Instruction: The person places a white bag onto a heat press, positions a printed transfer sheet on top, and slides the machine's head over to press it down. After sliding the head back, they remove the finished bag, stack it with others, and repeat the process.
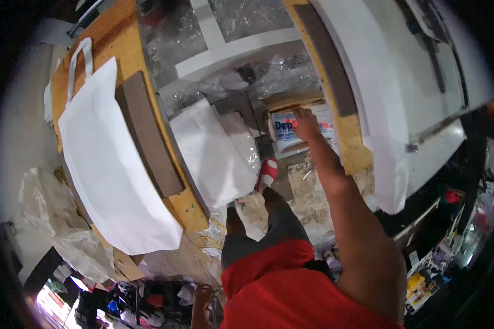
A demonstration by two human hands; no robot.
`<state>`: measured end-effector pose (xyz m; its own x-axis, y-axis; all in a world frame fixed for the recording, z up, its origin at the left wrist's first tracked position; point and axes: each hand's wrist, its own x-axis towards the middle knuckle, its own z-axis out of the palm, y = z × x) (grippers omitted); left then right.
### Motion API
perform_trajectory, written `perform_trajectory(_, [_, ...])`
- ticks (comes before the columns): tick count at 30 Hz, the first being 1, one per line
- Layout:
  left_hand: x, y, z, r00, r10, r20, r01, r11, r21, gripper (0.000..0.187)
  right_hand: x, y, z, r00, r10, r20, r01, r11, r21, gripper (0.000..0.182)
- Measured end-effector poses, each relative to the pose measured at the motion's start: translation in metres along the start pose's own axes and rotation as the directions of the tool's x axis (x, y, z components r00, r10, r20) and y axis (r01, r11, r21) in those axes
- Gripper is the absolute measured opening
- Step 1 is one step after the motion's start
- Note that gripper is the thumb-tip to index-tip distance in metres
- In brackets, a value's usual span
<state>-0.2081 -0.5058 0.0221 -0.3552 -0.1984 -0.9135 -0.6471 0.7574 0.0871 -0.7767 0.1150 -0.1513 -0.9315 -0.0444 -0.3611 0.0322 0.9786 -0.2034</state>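
My right hand (306, 125) reaches down onto a white printed packet (285, 129) with blue and red lettering, which lies in an open cardboard box (274, 103) on a low level between two tables. Its fingers look bent over the packet; whether they grip anything I cannot make out. My left hand (203, 295) hangs low at the bottom, beside the red shirt, with its fingers too small and dim to read. On the left table lies a white bag (112, 164) with a handle. Another white sheet or bag (211, 153) lies between the tables.
The wooden left table (189, 215) carries a brown strip (148, 131). On the right table (358, 156) are another brown strip (329, 60) and large white sheets (373, 82). Clear plastic wrap (258, 19) lies beyond a white frame bar (236, 55). Yellow cord (206, 241) is on the floor.
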Motion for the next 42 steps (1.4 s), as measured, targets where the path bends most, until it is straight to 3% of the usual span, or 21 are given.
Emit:
perform_trajectory(5, [0.004, 0.048, 0.007, 0.999, -0.038, -0.028, 0.029, 0.96, -0.279, 0.03, 0.019, 0.019, 0.019, 0.971, -0.166, -0.171, 0.124, 0.964, -0.234, 0.039])
perform_trajectory(7, [0.009, 0.068, 0.004, 0.999, -0.043, -0.009, 0.034, 0.89, -0.455, 0.032, 0.019, 0.019, 0.005, 0.991, -0.084, -0.105, 0.078, 0.995, -0.064, 0.031])
perform_trajectory(9, [0.009, 0.115, -0.018, 0.998, -0.036, -0.049, 0.017, 0.94, -0.342, 0.031, 0.013, 0.018, -0.008, 1.0, -0.012, -0.026, 0.015, 0.995, 0.101, 0.024])
perform_trajectory(10, [0.007, 0.135, -0.029, 0.996, -0.025, -0.084, 0.006, 0.976, -0.22, 0.03, 0.007, 0.019, -0.013, 0.981, -0.076, -0.177, 0.098, 0.988, 0.121, 0.02])
perform_trajectory(12, [0.008, 0.147, -0.038, 0.991, 0.038, -0.126, -0.068, 0.969, -0.238, 0.028, 0.001, 0.014, -0.023, 0.932, -0.139, -0.336, 0.19, 0.974, 0.124, 0.017])
perform_trajectory(15, [0.016, 0.144, -0.043, 0.988, 0.038, -0.149, -0.084, 0.945, -0.316, 0.026, -0.002, 0.009, -0.025, 0.981, -0.022, -0.192, 0.045, 0.993, 0.113, 0.016])
perform_trajectory(17, [0.034, 0.115, -0.04, 0.991, -0.024, -0.131, -0.028, 0.924, -0.381, 0.025, 0.001, 0.017, -0.009, 0.909, -0.153, -0.387, 0.151, 0.988, -0.035, 0.015])
perform_trajectory(18, [0.051, 0.082, -0.034, 0.914, 0.326, -0.242, -0.374, 0.908, -0.19, 0.024, -0.001, 0.016, -0.012, 0.91, -0.15, -0.387, 0.149, 0.988, -0.033, 0.015])
perform_trajectory(20, [0.046, 0.07, -0.041, 0.721, 0.64, -0.266, -0.657, 0.753, 0.031, 0.024, -0.014, 0.01, -0.03, 0.979, -0.065, -0.192, 0.106, 0.97, 0.217, 0.018])
perform_trajectory(22, [0.025, 0.139, -0.068, 0.877, 0.396, -0.272, -0.416, 0.909, -0.02, 0.023, -0.054, -0.007, -0.05, 0.964, -0.06, -0.261, 0.125, 0.963, 0.241, 0.019])
perform_trajectory(26, [0.021, 0.228, -0.075, 0.76, 0.629, -0.163, -0.649, 0.716, -0.257, 0.038, -0.173, -0.072, -0.123, 0.994, -0.091, -0.066, 0.104, 0.963, 0.248, 0.022])
perform_trajectory(27, [-0.034, 0.318, -0.137, 0.746, 0.663, -0.055, -0.651, 0.71, -0.27, 0.044, -0.199, -0.089, -0.139, 0.966, -0.213, -0.144, 0.249, 0.919, 0.307, 0.018])
perform_trajectory(29, [-0.064, 0.367, -0.151, 0.617, 0.724, -0.308, -0.786, 0.588, -0.191, 0.055, -0.242, -0.153, -0.202, 0.98, -0.163, 0.118, 0.075, 0.842, 0.534, 0.017])
perform_trajectory(30, [-0.091, 0.391, -0.182, 0.433, 0.791, -0.432, -0.88, 0.475, -0.012, 0.058, -0.249, -0.185, -0.235, 0.979, -0.181, 0.094, 0.105, 0.841, 0.531, 0.017])
perform_trajectory(32, [-0.111, 0.394, -0.222, 0.441, 0.796, -0.415, -0.889, 0.45, -0.083, 0.058, -0.267, -0.244, -0.277, 0.933, -0.271, 0.238, 0.076, 0.793, 0.604, 0.02])
perform_trajectory(34, [-0.105, 0.384, -0.26, 0.524, 0.815, -0.248, -0.839, 0.445, -0.313, 0.051, -0.26, -0.283, -0.292, 0.928, -0.329, 0.173, 0.167, 0.784, 0.597, 0.023])
perform_trajectory(35, [-0.099, 0.379, -0.277, 0.693, 0.686, -0.221, -0.711, 0.601, -0.365, 0.036, -0.254, -0.301, -0.298, 0.914, -0.383, 0.133, 0.236, 0.77, 0.593, 0.026])
perform_trajectory(36, [-0.07, 0.361, -0.289, 0.432, 0.778, -0.457, -0.895, 0.43, -0.115, 0.027, -0.246, -0.319, -0.303, 0.942, -0.32, 0.101, 0.19, 0.756, 0.626, 0.031])
perform_trajectory(37, [-0.055, 0.352, -0.315, 0.442, 0.731, -0.519, -0.881, 0.464, -0.096, 0.025, -0.236, -0.335, -0.306, 0.965, -0.251, 0.071, 0.143, 0.735, 0.663, 0.036])
perform_trajectory(39, [-0.029, 0.334, -0.369, 0.509, 0.551, -0.661, -0.833, 0.508, -0.218, 0.029, -0.21, -0.357, -0.313, 0.826, -0.313, -0.468, 0.523, 0.735, 0.432, 0.04])
perform_trajectory(42, [0.046, 0.313, -0.431, 0.397, 0.46, -0.795, -0.906, 0.336, -0.258, 0.04, -0.177, -0.385, -0.305, 0.797, -0.06, -0.601, 0.482, 0.663, 0.573, 0.038])
